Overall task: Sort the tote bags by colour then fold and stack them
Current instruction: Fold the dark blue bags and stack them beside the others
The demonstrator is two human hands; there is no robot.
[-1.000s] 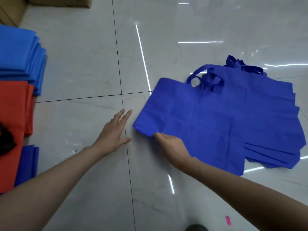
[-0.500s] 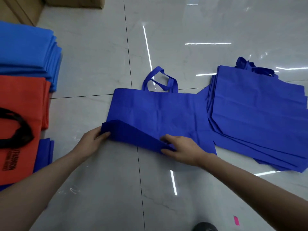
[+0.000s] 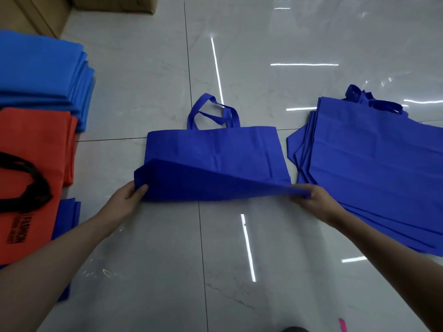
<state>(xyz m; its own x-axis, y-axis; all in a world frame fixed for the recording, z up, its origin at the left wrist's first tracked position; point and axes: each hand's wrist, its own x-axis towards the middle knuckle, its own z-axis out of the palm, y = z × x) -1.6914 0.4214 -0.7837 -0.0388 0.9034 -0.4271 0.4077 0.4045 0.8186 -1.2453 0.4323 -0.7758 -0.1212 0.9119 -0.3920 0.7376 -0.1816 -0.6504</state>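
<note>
A dark blue tote bag (image 3: 215, 154) lies on the floor in the middle, handles pointing away from me. Its near edge is lifted off the floor and curls over toward the handles. My left hand (image 3: 127, 200) pinches the near left corner. My right hand (image 3: 314, 200) pinches the near right corner. To the right lies a spread pile of several unfolded dark blue tote bags (image 3: 374, 168). At the left sit a stack of folded lighter blue bags (image 3: 40, 73) and orange bags (image 3: 31, 164) with black handles and print.
Cardboard boxes (image 3: 38, 13) stand at the far left corner. More folded dark blue fabric (image 3: 69, 214) shows under the orange bags. A small pink object (image 3: 342, 325) lies on the glossy tiled floor (image 3: 239, 259) near the bottom right.
The single bag was pulled left off the pile to the middle. Both hands took its near corners and raised that edge; my right hand slid along to the right corner.
</note>
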